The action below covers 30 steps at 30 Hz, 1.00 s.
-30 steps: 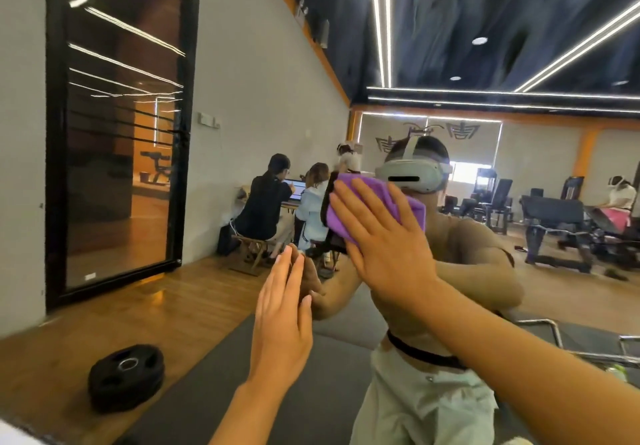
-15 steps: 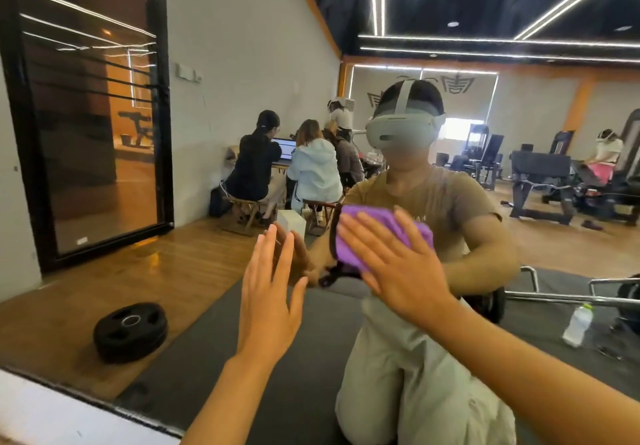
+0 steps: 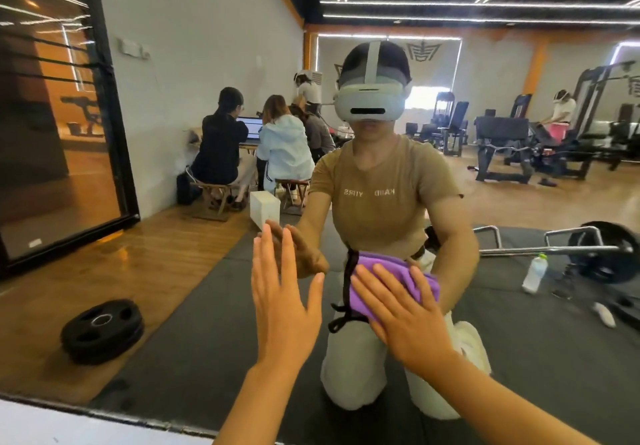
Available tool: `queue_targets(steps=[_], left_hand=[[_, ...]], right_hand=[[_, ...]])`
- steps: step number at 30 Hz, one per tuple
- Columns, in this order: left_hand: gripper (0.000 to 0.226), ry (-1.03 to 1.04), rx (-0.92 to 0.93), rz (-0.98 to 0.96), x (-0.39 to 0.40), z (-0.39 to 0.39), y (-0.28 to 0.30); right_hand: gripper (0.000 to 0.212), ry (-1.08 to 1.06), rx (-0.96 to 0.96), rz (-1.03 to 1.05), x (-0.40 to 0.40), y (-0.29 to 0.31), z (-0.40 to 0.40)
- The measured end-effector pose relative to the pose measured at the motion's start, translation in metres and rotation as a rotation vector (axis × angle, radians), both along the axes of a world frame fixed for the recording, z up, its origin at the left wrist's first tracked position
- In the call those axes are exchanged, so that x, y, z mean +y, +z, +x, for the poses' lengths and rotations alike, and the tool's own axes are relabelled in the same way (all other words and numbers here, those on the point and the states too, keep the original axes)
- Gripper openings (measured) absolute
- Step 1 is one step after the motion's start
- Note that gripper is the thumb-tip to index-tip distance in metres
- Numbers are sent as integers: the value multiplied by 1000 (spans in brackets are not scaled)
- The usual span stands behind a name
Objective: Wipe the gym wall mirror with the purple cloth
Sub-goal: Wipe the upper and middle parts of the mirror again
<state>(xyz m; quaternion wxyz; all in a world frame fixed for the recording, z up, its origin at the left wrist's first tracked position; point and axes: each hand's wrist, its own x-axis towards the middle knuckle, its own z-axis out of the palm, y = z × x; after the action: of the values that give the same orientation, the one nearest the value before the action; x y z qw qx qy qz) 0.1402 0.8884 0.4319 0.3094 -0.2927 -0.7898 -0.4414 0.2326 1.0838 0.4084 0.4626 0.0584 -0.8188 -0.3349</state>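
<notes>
Purple cloth (image 3: 388,280) is lying flat against the gym wall mirror (image 3: 519,306), low on the glass, under the spread fingers of the right hand (image 3: 401,309), which is pressing it, while the left hand (image 3: 282,302), open-palmed, is bracing just beside it.

Our own body, seen directly and in the mirror (image 3: 194,98)

Up close we see only our two bare forearms, no sleeves, watch or rings, ending in our left hand (image 3: 282,301) and right hand (image 3: 407,316). Our reflection shows the rest of what we wear: a white headset (image 3: 370,103) with a dark slot across its front, a white strap running over the crown and a grey band round our dark hair; a tan short-sleeved T-shirt (image 3: 377,199) with small pale lettering across the chest, reading reversed; a black belt or cord at the waist with loose ends hanging; and pale off-white trousers (image 3: 349,368).
</notes>
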Motion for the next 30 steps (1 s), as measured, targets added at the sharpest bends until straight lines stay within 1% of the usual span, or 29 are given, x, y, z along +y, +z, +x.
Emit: queue_targets(steps=[2, 4, 6, 8, 11, 13, 14, 16, 18, 20, 22, 24, 26, 28, 30], left_hand=[[78, -29, 2, -27, 7, 10, 2], [78, -54, 22, -48, 17, 20, 4], [79, -55, 5, -40, 24, 26, 6], [81, -48, -18, -28, 29, 31, 7], [81, -61, -3, -43, 40, 44, 10], [84, -64, -20, -37, 49, 54, 14], [86, -58, -32, -27, 53, 58, 16], [87, -39, -42, -8, 59, 63, 19], [87, -39, -39, -1, 65, 67, 23], [86, -51, -44, 15, 72, 70, 24], [83, -66, -59, 50, 77, 72, 23], [79, -70, -66, 74, 81, 75, 22], [77, -73, -61, 79, 87, 79, 20], [76, -66, -52, 70, 94, 82, 18], [78, -30, -45, 60, 98, 82, 16]], right_hand=[[70, -30, -39, 41, 9, -20, 11], [74, -38, -78, 75, 15, -19, 16], [65, -8, -106, 100, 20, -1, 18], [59, 18, -73, 88, 26, 36, 20], [62, 51, 75, -8, 35, 123, 20], [61, 24, 155, -75, 41, 181, 23], [59, 5, 194, -102, 46, 203, 25], [58, -2, 267, -172, 53, 225, 28], [58, 20, 333, -216, 51, 216, 29], [58, 73, 328, -204, 53, 181, 31], [63, 91, 195, -144, 61, 126, 39], [69, 41, 49, -26, 74, 65, 53], [70, -21, -54, 72, 87, 15, 67], [66, -48, -126, 135, 99, -12, 75], [61, -25, -173, 186, 108, -12, 79]])
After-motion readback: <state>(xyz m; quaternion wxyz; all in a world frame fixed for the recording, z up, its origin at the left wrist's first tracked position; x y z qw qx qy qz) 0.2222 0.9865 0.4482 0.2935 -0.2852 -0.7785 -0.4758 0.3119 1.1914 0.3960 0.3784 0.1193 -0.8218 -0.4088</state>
